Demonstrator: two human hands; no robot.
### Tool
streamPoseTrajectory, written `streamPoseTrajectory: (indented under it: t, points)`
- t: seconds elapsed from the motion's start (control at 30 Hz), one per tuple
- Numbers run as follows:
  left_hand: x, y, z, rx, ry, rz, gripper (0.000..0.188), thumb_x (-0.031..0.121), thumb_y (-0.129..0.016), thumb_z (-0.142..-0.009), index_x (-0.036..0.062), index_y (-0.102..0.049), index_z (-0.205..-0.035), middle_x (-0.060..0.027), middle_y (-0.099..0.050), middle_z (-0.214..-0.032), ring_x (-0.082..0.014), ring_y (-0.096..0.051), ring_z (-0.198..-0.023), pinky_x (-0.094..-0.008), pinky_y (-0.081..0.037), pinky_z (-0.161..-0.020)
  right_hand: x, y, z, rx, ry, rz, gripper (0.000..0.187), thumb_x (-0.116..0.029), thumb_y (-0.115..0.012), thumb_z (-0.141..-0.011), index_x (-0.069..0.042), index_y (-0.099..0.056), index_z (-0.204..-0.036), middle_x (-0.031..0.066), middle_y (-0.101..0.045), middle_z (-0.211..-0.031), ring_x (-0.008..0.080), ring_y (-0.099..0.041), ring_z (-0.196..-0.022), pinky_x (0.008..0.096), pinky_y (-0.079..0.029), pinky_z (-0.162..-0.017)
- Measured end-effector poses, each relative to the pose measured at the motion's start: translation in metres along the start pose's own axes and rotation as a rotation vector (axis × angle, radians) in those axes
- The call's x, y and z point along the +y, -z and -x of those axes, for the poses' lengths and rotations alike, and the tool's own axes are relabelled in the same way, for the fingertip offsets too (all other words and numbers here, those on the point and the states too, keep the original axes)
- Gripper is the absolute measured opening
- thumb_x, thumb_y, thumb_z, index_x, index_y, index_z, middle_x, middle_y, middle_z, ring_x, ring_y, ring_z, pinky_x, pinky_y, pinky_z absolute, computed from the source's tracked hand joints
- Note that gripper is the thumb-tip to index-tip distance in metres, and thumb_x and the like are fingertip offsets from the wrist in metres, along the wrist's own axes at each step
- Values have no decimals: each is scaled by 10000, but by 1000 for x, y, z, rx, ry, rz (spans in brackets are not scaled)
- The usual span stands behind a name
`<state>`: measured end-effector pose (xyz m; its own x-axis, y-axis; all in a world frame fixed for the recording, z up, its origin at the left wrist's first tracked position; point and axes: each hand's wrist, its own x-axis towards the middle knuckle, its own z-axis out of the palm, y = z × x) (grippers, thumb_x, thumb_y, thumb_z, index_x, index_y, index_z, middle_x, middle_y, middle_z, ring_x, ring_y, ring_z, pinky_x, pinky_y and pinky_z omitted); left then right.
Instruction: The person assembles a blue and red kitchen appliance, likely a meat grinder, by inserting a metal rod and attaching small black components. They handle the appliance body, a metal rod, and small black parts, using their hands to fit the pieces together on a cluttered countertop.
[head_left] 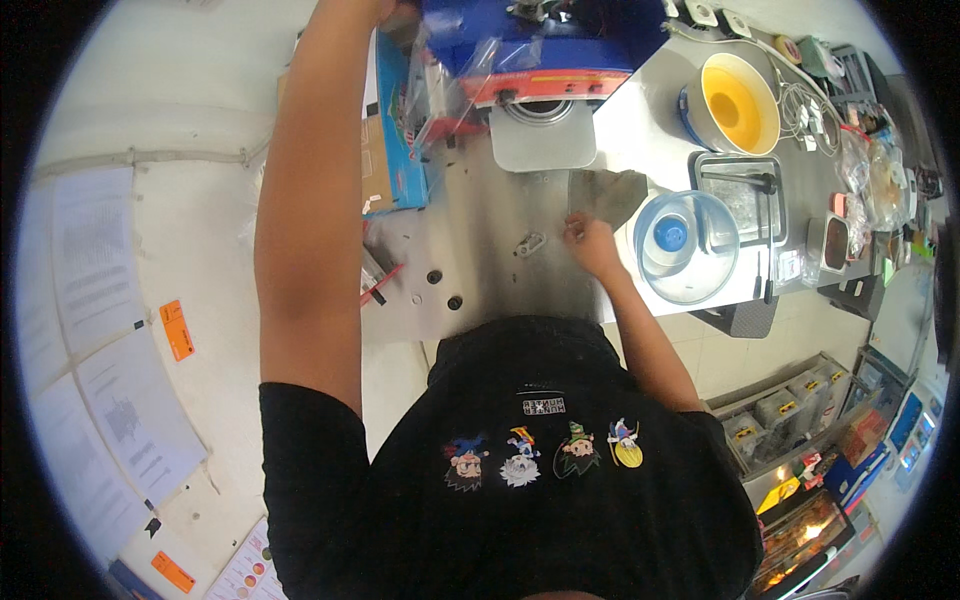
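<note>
At a steel worktop (pixel 480 270), the right hand (pixel 585 238) pinches the near edge of a thin, limp-looking grey sheet (pixel 608 193), likely light and best gripped there, while the left hand reaches up out of view, its grip unknowable.

- A yellow bowl (pixel 741 103) is sitting at the far right of the steel worktop (pixel 480 270).
- A clear lidded container (pixel 686 246) with a blue core is standing near the worktop's front edge.
- A metal tray (pixel 742 195) is lying just behind that container.
- Printed paper sheets (pixel 95 250) are hanging on the wall to the left, with an orange tag (pixel 177 329) beside them.
- Two dark round knobs (pixel 444 289) are resting on the steel surface.
- Storage bins (pixel 785 410) are sitting low on the right.
</note>
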<state>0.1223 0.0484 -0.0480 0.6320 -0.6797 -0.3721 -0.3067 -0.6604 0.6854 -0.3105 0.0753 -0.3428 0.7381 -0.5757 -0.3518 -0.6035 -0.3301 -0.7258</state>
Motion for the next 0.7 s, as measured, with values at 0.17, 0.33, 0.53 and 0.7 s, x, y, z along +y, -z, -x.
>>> streamPoseTrajectory:
  t: [0.17, 0.33, 0.53, 0.7]
  points:
    - [13, -8, 39, -14, -36, 46, 169, 62, -622, -891, -63, -734, -916, -95, -636, -679, -180, -586, -538, -349, -491, -483, 11, -42, 6, -46, 235, 285, 404, -124, -694, -880, -51, -648, -1275, 234, -574, -1300, 390, -608, -1167, 476, -519, -971]
    - [0, -4, -4, 60, -82, -10, 364, 255, -588, -961, -81, -710, -1029, -119, -723, -878, -270, -719, -827, -474, -584, -730, 1, -63, 26, -71, 324, 321, 453, -94, -684, -867, -48, -611, -1311, 213, -535, -1321, 416, -533, -1224, 512, -492, -1007]
    - [-3, -27, 21, 266, -119, -75, 690, 499, -435, -1046, -132, -634, -1245, -315, -690, -1185, -434, -670, -1113, -468, -528, -967, 5, -47, 23, 206, 261, 27, 353, -132, -687, -896, -4, -645, -1222, 227, -594, -1232, 402, -625, -1092, 464, -534, -918]
    - [-99, -87, 71, 441, -228, 277, 749, 592, -367, -1074, -56, -534, -1410, -283, -635, -1320, -370, -606, -1247, -424, -448, -1061, 18, -23, -17, 279, 90, -247, 298, -161, -698, -914, 40, -673, -1133, 224, -722, -1001, 351, -732, -859, 400, -577, -791]
